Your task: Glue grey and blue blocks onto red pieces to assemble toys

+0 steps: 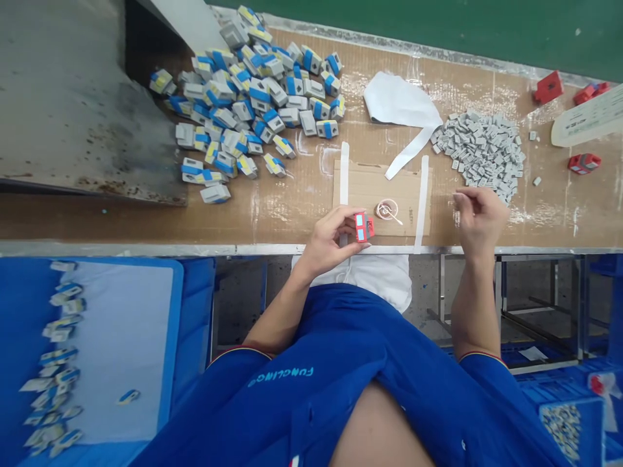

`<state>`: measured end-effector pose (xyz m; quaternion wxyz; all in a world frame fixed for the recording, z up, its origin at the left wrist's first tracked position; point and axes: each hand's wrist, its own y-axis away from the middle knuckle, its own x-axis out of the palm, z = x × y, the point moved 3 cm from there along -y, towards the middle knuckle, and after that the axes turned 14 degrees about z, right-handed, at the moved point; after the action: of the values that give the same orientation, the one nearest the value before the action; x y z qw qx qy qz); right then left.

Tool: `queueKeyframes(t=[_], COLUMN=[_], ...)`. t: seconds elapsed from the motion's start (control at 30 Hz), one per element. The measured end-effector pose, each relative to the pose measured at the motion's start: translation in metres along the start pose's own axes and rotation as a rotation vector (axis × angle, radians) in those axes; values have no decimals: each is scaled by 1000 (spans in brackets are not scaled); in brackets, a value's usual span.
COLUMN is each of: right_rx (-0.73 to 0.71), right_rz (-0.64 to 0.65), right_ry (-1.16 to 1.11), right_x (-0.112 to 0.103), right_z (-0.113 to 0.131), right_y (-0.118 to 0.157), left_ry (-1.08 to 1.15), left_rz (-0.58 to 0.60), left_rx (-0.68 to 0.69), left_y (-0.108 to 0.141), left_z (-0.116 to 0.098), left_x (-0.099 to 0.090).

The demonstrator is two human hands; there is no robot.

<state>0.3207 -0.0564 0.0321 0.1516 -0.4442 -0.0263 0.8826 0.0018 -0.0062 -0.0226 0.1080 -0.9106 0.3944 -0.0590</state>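
Near the table's front edge my left hand (333, 237) grips a small red toy vehicle (363, 227) between thumb and fingers; it has pale blue windows and a grey part. Just right of it, a little round cup (387, 209) with a thin white stick across its rim sits on a taped cardboard sheet (363, 185). My right hand (479, 217) is closed in a pinch beside a heap of small light-grey plastic pieces (487, 152). Whatever those fingers hold, if anything, is too small to make out.
At the back left lies a large pile of grey, blue and yellow toy vehicles (257, 94), beside a metal box (87, 104). White cloth (399, 100) lies behind the cardboard. Red toy parts (549, 87) are far right. A blue crate (175, 337) stands below left.
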Motion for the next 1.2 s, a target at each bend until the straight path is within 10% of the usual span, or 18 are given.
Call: queueKeyframes(t=[0.17,0.37,0.6,1.2], right_rx=[23,205,336,370], right_rz=[-60,226,162,134], right_ry=[-505,-848,-877,-891], right_x=[-11,37,70,76], right_z=[61,108,116,120], right_y=[59,93,91,87], left_ry=[-27,-166,-369,-439], left_rz=[39,102,145,165], left_rx=[33,105,163,226], left_y=[0,-1,0,0], left_z=[-2,-6,-14,-17], left_x=[-1,-3,-2,-1])
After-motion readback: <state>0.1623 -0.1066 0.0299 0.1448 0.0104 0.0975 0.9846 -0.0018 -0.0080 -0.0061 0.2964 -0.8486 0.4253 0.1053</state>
